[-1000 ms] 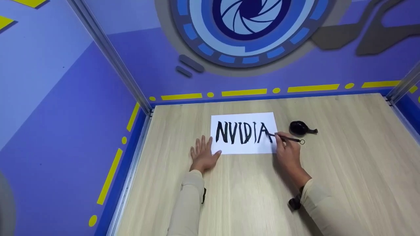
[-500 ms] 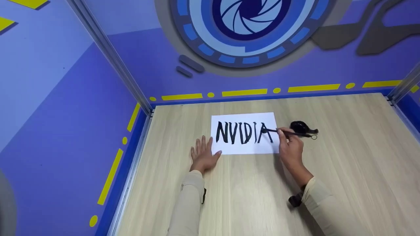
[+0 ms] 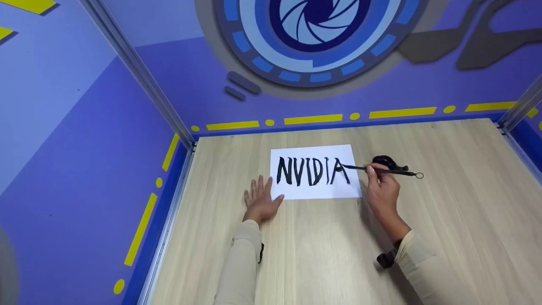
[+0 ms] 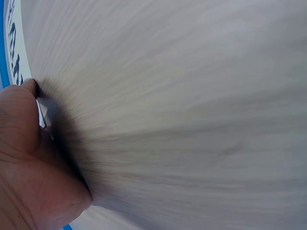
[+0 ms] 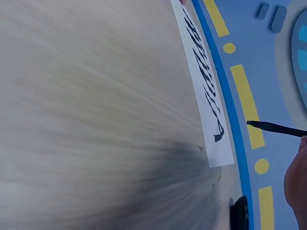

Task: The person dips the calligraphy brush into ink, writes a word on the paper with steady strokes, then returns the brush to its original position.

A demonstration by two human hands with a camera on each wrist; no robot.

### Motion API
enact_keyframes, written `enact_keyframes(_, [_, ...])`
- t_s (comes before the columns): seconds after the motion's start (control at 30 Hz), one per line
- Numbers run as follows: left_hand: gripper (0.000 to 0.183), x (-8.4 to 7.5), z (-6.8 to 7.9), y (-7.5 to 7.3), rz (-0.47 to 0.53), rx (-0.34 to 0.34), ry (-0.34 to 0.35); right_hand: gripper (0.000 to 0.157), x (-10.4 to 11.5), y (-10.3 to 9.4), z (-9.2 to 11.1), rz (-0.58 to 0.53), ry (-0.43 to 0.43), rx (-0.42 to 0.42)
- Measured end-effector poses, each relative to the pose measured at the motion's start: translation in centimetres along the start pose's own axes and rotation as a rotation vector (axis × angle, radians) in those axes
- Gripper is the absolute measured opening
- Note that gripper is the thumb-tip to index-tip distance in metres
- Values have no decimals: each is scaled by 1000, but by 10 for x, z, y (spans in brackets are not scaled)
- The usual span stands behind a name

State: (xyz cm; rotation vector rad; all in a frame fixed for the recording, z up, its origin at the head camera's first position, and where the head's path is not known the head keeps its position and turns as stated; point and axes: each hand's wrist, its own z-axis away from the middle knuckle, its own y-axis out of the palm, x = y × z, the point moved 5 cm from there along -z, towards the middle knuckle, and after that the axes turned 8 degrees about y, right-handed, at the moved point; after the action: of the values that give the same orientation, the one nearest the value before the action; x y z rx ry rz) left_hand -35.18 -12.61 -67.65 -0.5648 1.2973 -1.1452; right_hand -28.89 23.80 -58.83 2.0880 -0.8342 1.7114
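A white sheet of paper (image 3: 313, 194) lies on the table, with "NVIDIA" in thick black strokes across it. My left hand (image 3: 260, 204) rests spread at its left edge, the thumb on the lower left corner. To the right of the sheet, my right hand (image 3: 383, 190) pinches a dark writing brush (image 3: 358, 167) with a ring at its end. In the right wrist view the tip of the brush (image 5: 278, 128) is raised off the paper. A small black ink dish (image 3: 386, 161) with a short handle stands behind the right hand, which partly hides it.
The light wooden table (image 3: 313, 254) meets a blue printed back wall (image 3: 169, 84) and a left side wall (image 3: 84, 178), joined by a metal corner post (image 3: 139, 76). A black device (image 3: 386, 259) is worn at the right wrist.
My right hand has drawn rightward with the brush, whose tip first moved left across the A's middle and is now lifted. A crossbar shows on the last A. The left hand stays put.
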Motion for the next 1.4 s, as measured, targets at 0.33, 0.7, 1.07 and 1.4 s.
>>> enact_keyframes(0.33, [85, 0, 1, -2, 23, 5, 9, 21, 0, -9, -1, -32, -4, 23])
enact_keyframes(0.7, [84, -2, 2, -3, 22, -16, 19, 21, 11, -15, 0, -78, 42, 10])
enact_keyframes(1.07, [83, -3, 4, -2, 24, -9, 15, 21, 31, -17, 2, -86, 79, -11])
enact_keyframes(1.4, [84, -5, 5, -5, 38, -2, 6, 25, 26, -19, -1, -91, 147, -36])
